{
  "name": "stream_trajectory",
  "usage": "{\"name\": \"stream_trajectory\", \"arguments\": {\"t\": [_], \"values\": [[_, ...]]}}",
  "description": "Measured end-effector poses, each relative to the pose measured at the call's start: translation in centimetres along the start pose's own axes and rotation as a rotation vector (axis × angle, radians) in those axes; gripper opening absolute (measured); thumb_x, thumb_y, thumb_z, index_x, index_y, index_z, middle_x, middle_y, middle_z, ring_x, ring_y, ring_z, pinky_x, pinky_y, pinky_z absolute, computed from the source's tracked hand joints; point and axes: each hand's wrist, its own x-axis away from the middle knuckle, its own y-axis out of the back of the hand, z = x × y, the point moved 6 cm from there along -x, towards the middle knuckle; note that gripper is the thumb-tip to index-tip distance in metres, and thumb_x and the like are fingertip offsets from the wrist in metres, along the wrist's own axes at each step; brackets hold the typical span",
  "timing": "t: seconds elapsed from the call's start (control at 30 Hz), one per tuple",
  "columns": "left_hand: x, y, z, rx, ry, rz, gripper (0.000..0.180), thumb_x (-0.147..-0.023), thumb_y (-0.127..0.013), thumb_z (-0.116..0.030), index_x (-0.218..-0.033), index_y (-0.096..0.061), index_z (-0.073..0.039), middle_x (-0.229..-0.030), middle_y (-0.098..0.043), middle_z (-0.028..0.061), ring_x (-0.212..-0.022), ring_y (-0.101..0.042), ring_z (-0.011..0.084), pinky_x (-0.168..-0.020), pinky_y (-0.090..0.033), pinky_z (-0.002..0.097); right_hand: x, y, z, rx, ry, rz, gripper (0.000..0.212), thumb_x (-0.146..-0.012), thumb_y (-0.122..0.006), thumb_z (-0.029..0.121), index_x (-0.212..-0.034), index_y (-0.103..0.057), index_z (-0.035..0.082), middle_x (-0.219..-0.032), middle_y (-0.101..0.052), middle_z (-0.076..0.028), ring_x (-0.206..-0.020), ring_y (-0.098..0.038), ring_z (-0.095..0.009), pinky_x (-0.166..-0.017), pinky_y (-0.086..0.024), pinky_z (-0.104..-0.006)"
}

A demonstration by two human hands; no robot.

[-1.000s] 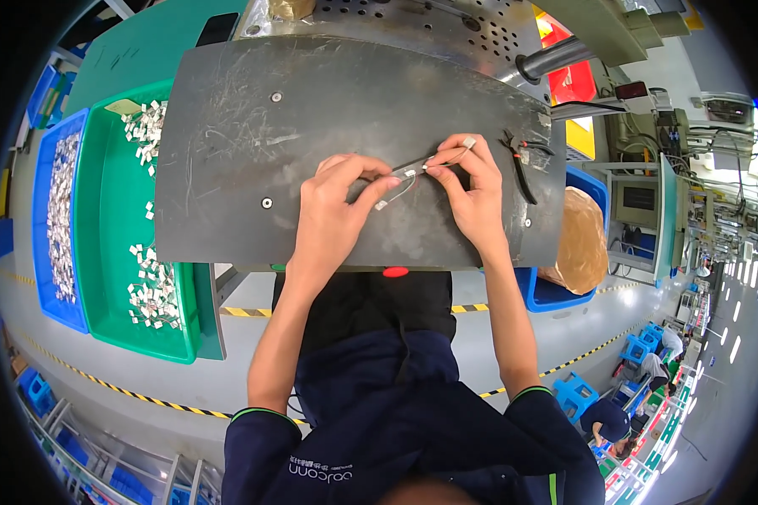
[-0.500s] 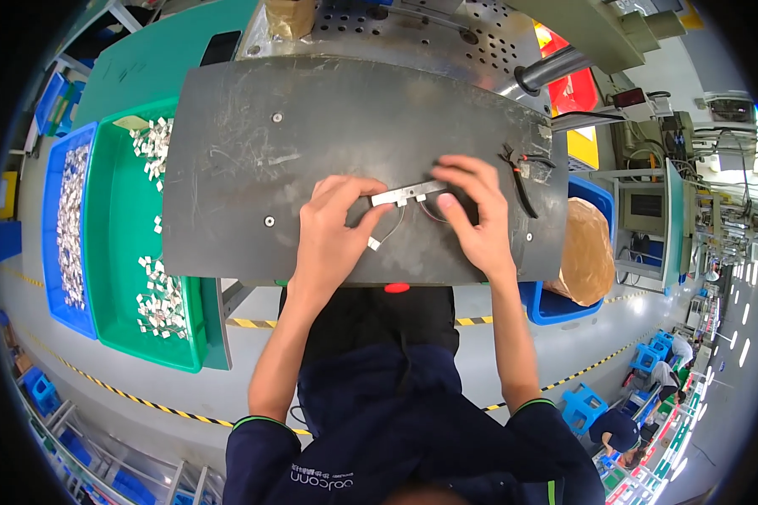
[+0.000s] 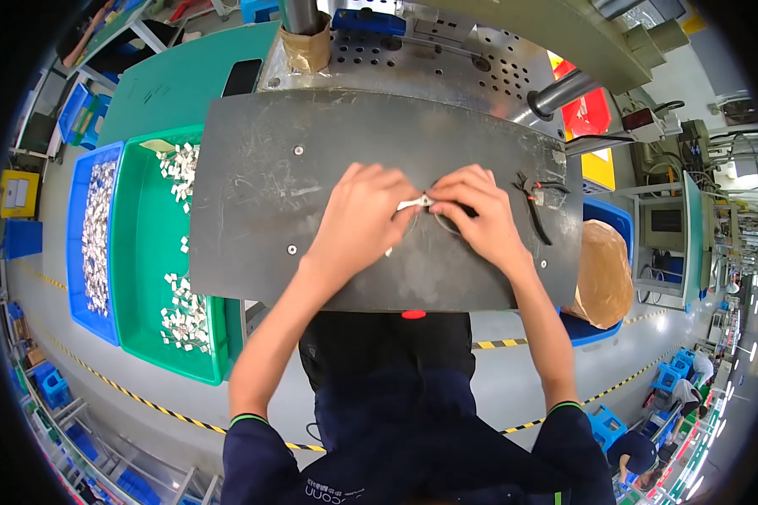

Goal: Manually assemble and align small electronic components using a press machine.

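Above the dark work plate (image 3: 253,202), a small silver-white strip with thin wires (image 3: 414,203) is held between my two hands. My left hand (image 3: 358,215) curls over its left end and hides most of it; the fingers are slightly blurred. My right hand (image 3: 480,215) pinches the strip's other end between thumb and fingers, with a dark bit showing there. A thin wire loops below the right fingertips. One small white connector end (image 3: 388,252) peeks out under my left hand.
Cutting pliers (image 3: 534,207) lie on the plate's right side. At left stand a green tray (image 3: 147,244) and a blue bin (image 3: 77,252), both with white connectors. Brown paper (image 3: 604,273) fills a blue bin at right. A metal column (image 3: 556,97) rises behind the plate.
My left hand has moved along the strip toward my right hand and now covers most of it. The whole view has shifted slightly, with the plate lower and further right.
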Motion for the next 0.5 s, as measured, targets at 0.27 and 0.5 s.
{"name": "stream_trajectory", "arguments": {"t": [0.27, 0.5], "values": [[-8.2, 0.0, 6.4, 0.213, -0.012, 0.113, 0.02, -0.087, -0.081, -0.016, -0.101, -0.076, -0.003, -0.093, -0.071, 0.0097, -0.093, -0.066, 0.0304, -0.085, -0.051, 0.0406, -6.9, 0.3, -5.4, -0.106, -0.09, -0.055, 0.021, -0.086, -0.083, 0.013, -0.106, -0.081, 0.006, -0.106, -0.075, -0.007, -0.104, -0.067, -0.028, -0.097, -0.051, -0.0393], [-7.5, 0.4, 5.2, 0.082, -0.111, -0.054, 0.023, -0.08, -0.081, -0.014, -0.099, -0.069, -0.009, -0.095, -0.069, 0.004, -0.092, -0.064, 0.0269, -0.087, -0.048, 0.038, -6.2, 0.0, -4.9, -0.077, -0.103, -0.113, 0.024, -0.085, -0.084, 0.015, -0.108, -0.079, 0.009, -0.11, -0.073, -0.004, -0.108, -0.064, -0.025, -0.099, -0.046, -0.0396]]}}
